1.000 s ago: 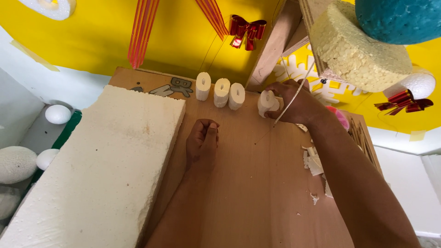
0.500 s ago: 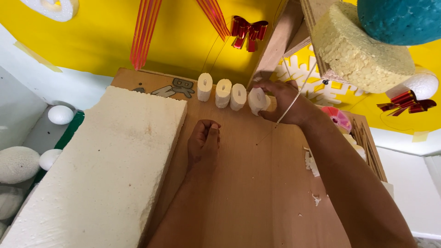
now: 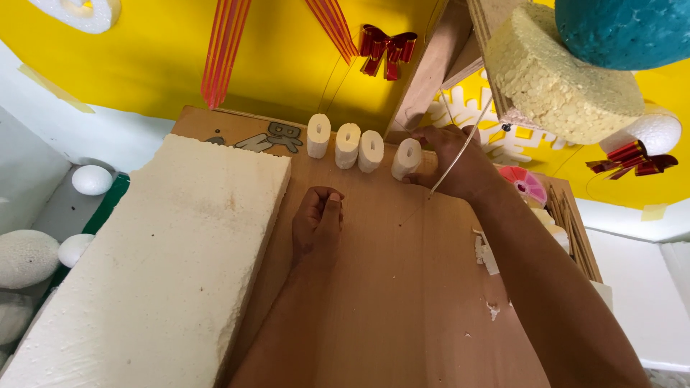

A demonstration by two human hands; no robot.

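My right hand [image 3: 449,162] grips a small oval foam ring [image 3: 406,158] and holds it on edge on the brown cardboard sheet [image 3: 402,287], at the right end of a row. Three more cream foam rings [image 3: 347,144] stand upright in that row to its left. My left hand [image 3: 318,224] rests on the cardboard as a loose fist, empty, a short way below the row. A thin taut wire [image 3: 460,154] slants down across my right hand.
A thick slab of cream foam [image 3: 158,266] lies along the left of the cardboard. White foam balls [image 3: 92,179] sit at far left. A yellow foam block [image 3: 557,79], a teal foam ball [image 3: 625,29] and red bows [image 3: 388,47] hang overhead. Wooden sticks [image 3: 571,223] lie at right.
My right hand has carried the foam ring leftward and set it closer to the row of three. My left hand has stayed put.
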